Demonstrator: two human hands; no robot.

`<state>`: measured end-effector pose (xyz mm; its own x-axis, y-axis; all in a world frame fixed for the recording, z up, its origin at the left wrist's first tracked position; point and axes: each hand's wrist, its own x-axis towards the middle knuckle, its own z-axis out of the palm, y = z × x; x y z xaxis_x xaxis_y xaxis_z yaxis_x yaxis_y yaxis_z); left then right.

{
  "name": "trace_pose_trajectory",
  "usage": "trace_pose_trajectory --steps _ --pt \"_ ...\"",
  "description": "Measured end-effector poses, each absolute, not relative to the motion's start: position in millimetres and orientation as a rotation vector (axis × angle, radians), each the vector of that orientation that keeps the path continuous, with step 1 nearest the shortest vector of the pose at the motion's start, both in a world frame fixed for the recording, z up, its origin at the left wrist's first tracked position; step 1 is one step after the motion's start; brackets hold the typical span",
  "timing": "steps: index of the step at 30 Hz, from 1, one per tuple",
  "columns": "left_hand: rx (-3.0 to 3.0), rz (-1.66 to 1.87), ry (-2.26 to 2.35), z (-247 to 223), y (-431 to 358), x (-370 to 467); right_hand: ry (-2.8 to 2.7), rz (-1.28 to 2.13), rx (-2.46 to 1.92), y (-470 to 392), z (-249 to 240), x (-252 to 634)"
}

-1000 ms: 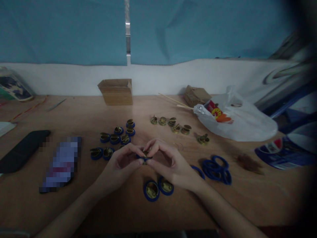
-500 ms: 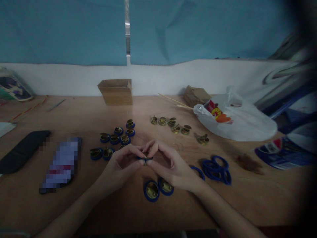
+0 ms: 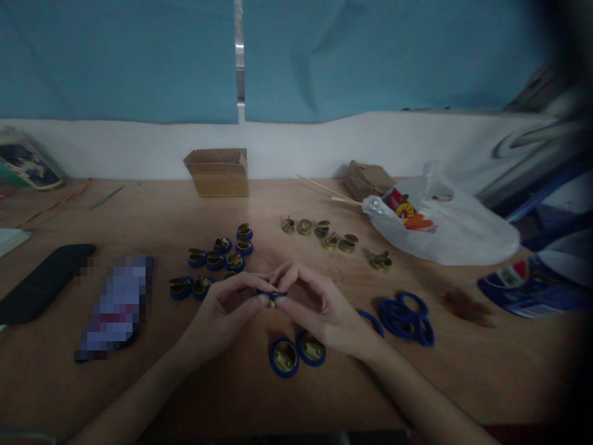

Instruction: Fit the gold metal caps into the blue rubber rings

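Note:
My left hand (image 3: pixel 229 309) and my right hand (image 3: pixel 319 312) meet in the middle. Between their thumbs and fingertips they pinch a small round brass fitting with a blue ring (image 3: pixel 272 296) around it, partly hidden by the fingers. Just below lie two brass fittings in blue rings, one (image 3: pixel 283 357) on the left and one (image 3: pixel 311 348) beside my right wrist. Several ringed brass fittings (image 3: pixel 215 259) sit behind my left hand. Farther back, several brass fittings without rings (image 3: pixel 330 241) stand in a loose row. Loose blue rings (image 3: pixel 398 316) are heaped right of my right hand.
A black phone-shaped object (image 3: pixel 44 284) and a blurred-out flat object (image 3: pixel 115 309) lie at left. An open cardboard box (image 3: pixel 220 176) stands by the wall. At right are a white plastic bag (image 3: pixel 463 222), thin sticks (image 3: pixel 324 187), a blue Pepsi package (image 3: pixel 532 287) and a brown clump (image 3: pixel 467 307).
The fingertips have shifted slightly on the brass fitting, and it has tilted a little between them. Everything on the table has stayed in place.

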<state>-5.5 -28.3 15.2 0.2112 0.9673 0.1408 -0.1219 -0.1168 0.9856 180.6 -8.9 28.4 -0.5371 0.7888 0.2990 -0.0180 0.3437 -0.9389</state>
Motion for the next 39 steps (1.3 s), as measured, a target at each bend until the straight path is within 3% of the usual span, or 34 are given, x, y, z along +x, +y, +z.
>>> trace_pose_trajectory --steps 39 --pt "1.231 1.214 0.847 10.0 -30.5 -1.6 -1.765 1.309 -0.763 -8.6 25.3 181.9"
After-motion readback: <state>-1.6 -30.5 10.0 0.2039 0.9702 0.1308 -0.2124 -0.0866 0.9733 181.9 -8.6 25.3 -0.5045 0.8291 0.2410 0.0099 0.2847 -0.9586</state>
